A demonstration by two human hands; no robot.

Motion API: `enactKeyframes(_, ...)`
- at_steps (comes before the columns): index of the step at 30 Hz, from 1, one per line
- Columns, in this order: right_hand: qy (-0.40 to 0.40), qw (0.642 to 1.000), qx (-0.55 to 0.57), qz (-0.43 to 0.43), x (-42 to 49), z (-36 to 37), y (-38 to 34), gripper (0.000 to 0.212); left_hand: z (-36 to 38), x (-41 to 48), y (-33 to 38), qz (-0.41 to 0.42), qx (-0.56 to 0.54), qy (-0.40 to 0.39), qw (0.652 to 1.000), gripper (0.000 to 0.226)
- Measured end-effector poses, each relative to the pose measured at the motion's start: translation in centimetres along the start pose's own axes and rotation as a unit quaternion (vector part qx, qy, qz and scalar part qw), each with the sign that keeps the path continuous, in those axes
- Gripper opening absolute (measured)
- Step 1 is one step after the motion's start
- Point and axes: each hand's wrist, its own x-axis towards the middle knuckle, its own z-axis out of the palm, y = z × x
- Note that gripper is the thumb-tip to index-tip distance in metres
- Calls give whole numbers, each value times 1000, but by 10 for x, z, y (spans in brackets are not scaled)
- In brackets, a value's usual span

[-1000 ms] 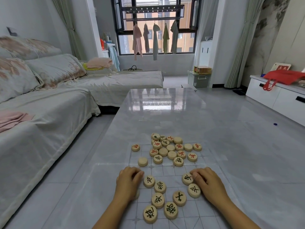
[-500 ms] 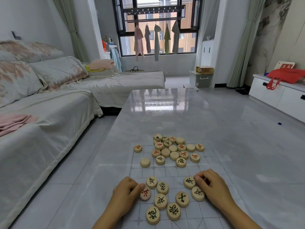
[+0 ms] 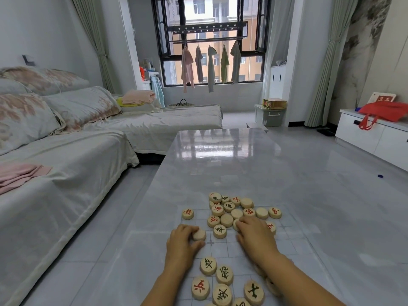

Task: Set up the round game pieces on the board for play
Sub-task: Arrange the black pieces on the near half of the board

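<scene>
Moved forward up the board, left grip now pinches a blank piece just left of the pile; right grip, nearer, touches the pile's near edge; whether it holds anything I cannot tell.

So the left hand pinches a blank piece toward the board's 9 o'clock side. The right hand, a bit blurry, lies over the near edge of the pile at 12 o'clock, fingertips on a second blank. A lone red piece sits at 10 o'clock, apart from the pile. The near bunch is at 6 o'clock, characters up. Sofa off at 9.
</scene>
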Motion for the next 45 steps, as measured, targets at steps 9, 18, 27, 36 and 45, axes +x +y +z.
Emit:
enactKeyframes(9, 18, 987, -123, -103, -29, -7, -19, 26, -6, -19, -6, -60, -16, 20, 998, 27)
enactKeyframes(18, -10, 996, 83, -43, -34, -15, -18, 35, -15, -42, -8, -9, -103, 70, 992, 12)
enactKeyframes(27, 35, 997, 68, -15, -22, 2, 0, 28, -11, -42, -8, 29, 9, 27, 999, 29)
enactKeyframes(36, -68, 997, 34, -18, 33, 8, 0, 41, -10, -38, -9, 18, -18, 26, 999, 26)
enactKeyframes(45, -30, 991, 97, -91, -33, -3, 8, 37, -13, -43, -3, 26, -45, 44, 998, 17)
